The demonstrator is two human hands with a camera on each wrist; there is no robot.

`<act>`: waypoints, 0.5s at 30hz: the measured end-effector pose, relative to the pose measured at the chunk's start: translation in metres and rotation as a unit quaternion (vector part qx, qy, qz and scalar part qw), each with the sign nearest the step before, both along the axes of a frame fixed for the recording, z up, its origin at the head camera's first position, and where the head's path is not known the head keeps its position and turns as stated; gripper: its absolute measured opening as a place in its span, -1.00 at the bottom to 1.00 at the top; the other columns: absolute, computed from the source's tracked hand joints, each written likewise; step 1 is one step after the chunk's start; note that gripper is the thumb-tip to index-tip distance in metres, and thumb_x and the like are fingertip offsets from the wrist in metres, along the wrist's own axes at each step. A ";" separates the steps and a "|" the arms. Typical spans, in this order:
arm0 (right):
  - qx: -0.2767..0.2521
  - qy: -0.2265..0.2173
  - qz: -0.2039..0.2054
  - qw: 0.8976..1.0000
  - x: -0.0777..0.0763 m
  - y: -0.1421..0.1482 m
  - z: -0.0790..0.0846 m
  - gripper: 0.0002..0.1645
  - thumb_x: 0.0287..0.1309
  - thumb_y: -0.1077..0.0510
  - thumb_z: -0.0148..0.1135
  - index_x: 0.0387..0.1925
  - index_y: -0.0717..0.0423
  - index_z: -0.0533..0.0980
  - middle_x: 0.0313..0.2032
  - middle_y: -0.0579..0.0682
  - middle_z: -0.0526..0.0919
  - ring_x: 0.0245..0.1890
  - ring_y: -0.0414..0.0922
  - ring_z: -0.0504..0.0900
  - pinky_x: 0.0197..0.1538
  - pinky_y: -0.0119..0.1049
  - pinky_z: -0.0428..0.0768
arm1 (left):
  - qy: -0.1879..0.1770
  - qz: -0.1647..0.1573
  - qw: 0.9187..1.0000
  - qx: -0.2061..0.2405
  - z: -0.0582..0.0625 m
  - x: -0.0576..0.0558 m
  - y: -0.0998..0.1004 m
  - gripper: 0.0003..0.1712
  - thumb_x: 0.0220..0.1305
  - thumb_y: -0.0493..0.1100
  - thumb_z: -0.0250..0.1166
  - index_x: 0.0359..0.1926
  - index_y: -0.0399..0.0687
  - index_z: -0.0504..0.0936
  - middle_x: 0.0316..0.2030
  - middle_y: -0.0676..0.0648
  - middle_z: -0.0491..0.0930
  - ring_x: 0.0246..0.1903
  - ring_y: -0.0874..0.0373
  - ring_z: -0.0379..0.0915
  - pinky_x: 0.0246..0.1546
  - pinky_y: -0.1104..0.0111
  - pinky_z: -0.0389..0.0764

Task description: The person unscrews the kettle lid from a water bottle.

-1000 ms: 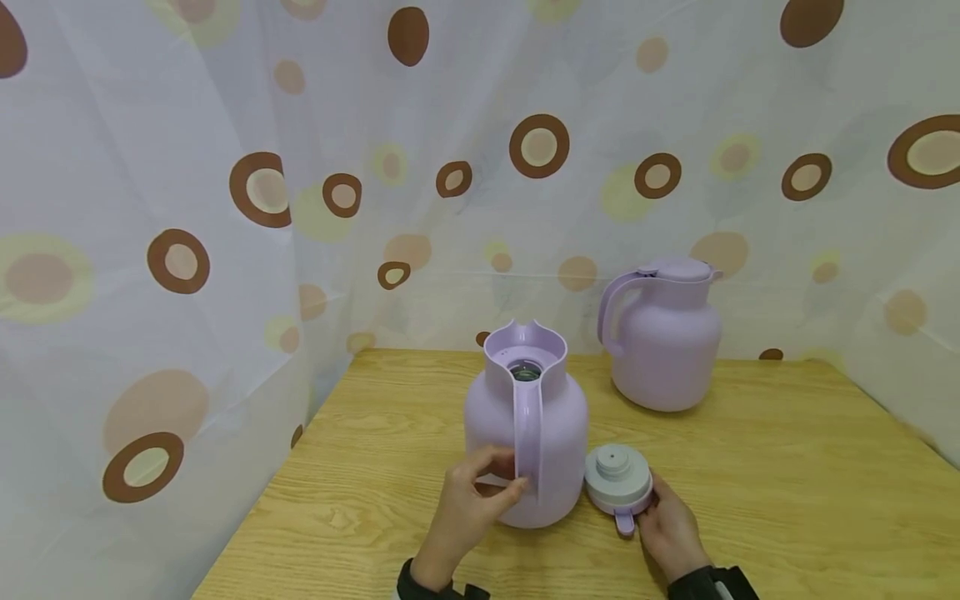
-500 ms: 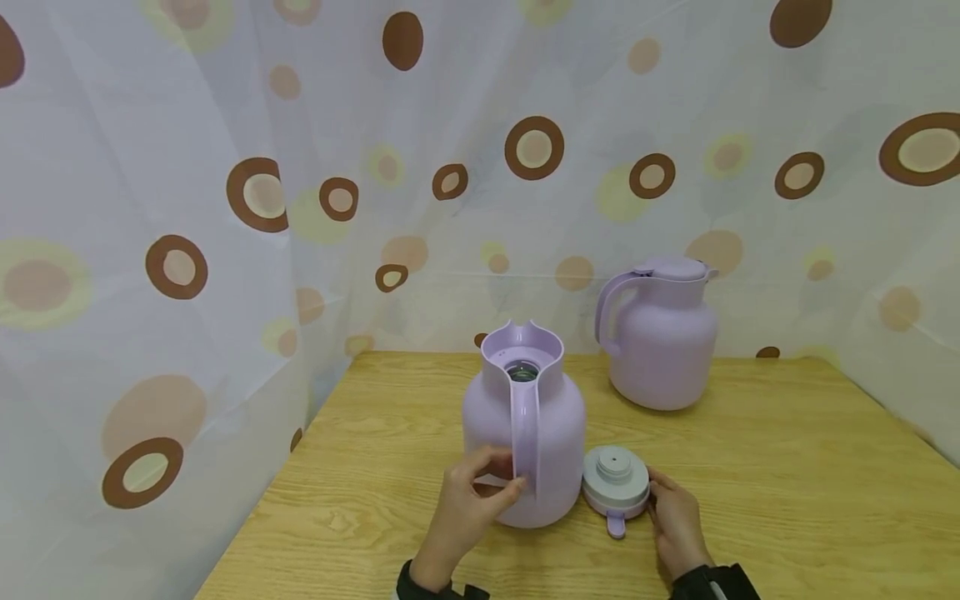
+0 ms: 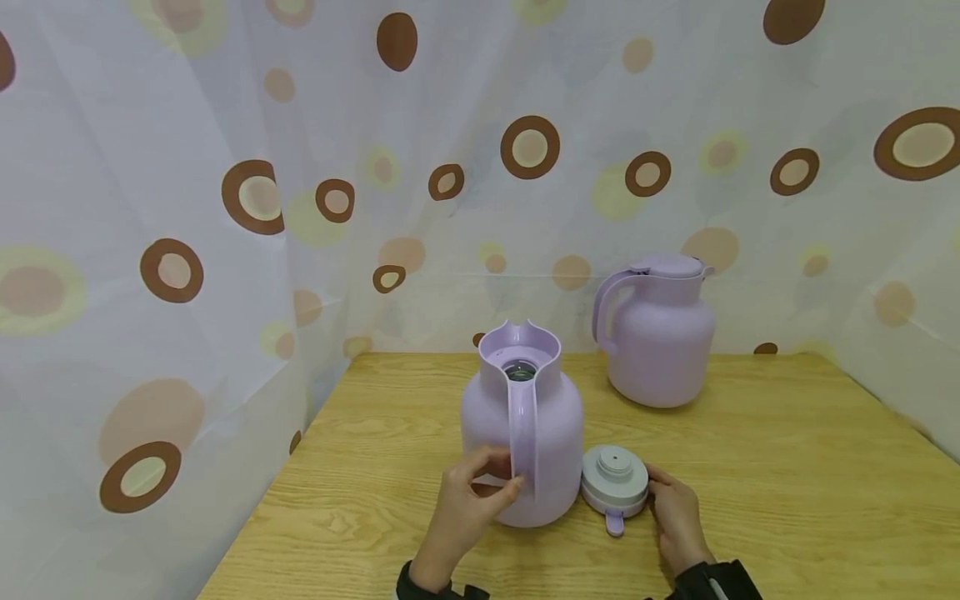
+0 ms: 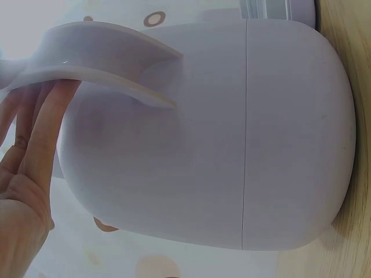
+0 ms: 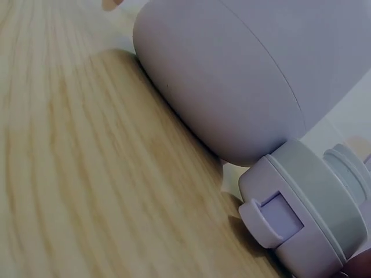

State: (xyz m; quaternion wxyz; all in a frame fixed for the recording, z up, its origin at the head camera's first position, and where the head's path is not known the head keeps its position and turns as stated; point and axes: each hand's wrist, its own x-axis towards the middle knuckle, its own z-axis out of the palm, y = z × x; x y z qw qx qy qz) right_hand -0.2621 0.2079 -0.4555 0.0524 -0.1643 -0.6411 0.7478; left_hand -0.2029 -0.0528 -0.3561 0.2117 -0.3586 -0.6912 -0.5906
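Note:
An open-topped lilac thermos jug [image 3: 558, 417] stands upright on the table, its handle facing me. My left hand [image 3: 468, 492] holds the lower part of the handle [image 3: 523, 429] between fingers and thumb; in the left wrist view the fingers [image 4: 43, 133] reach under the handle's edge. Right of the jug, its lid [image 3: 615, 479] lies upside down, grey stopper up and lilac tab toward me. My right hand [image 3: 678, 517] holds the lid's right side with its fingertips. In the right wrist view the lid [image 5: 319, 197] is against or very close to the jug's base; only a bit of finger shows.
A second lilac thermos jug [image 3: 660, 342], with its lid on, stands farther back on the right. The wooden table [image 3: 787, 467] reaches to a white curtain [image 3: 465, 225] with brown and yellow circles behind and at the sides.
The lid has turned slightly, its tab swinging a little left, and the right hand's fingers have shifted with it. The left hand stays on the handle. The head view has shifted slightly.

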 end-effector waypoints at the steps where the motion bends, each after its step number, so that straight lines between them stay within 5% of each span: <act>1: -0.009 0.001 0.001 1.000 -0.001 0.001 0.000 -0.52 0.09 0.37 -0.38 0.11 0.36 0.06 0.13 0.22 0.04 0.12 -0.03 -0.05 0.12 -0.21 0.06 | -0.005 -0.001 1.000 0.002 0.001 0.001 0.001 -0.83 -0.06 -0.35 0.20 -0.34 -0.22 0.46 -0.46 -0.06 0.48 -0.46 0.19 0.44 -0.57 0.42 0.53; 8: -0.096 0.021 0.006 0.995 -0.022 0.028 0.005 -0.52 0.14 0.31 -0.35 0.14 0.14 0.11 0.08 -0.03 0.17 0.08 -0.21 0.10 0.05 -0.47 0.18 | -0.012 0.000 1.000 0.001 0.002 -0.001 0.005 -0.82 -0.06 -0.37 0.20 -0.34 -0.23 0.46 -0.47 -0.09 0.48 -0.47 0.17 0.44 -0.58 0.41 0.53; 12: -0.014 0.145 0.041 0.988 -0.078 0.063 -0.013 -0.58 0.17 0.14 -0.20 0.09 0.08 0.20 0.05 -0.02 0.25 0.03 -0.21 0.21 0.00 -0.46 0.27 | -0.034 0.003 0.999 0.007 0.001 0.002 0.008 -0.82 -0.07 -0.36 0.21 -0.35 -0.20 0.47 -0.46 -0.09 0.48 -0.46 0.16 0.44 -0.57 0.40 0.53; 15: 0.061 0.228 0.088 0.968 -0.134 0.082 -0.015 -0.57 0.13 0.06 -0.12 0.06 0.05 0.23 0.03 -0.01 0.28 0.00 -0.18 0.25 -0.03 -0.41 0.31 | -0.005 0.022 1.000 0.014 -0.001 0.007 0.011 -0.80 -0.08 -0.38 0.21 -0.33 -0.20 0.47 -0.44 -0.08 0.49 -0.44 0.15 0.44 -0.56 0.39 0.53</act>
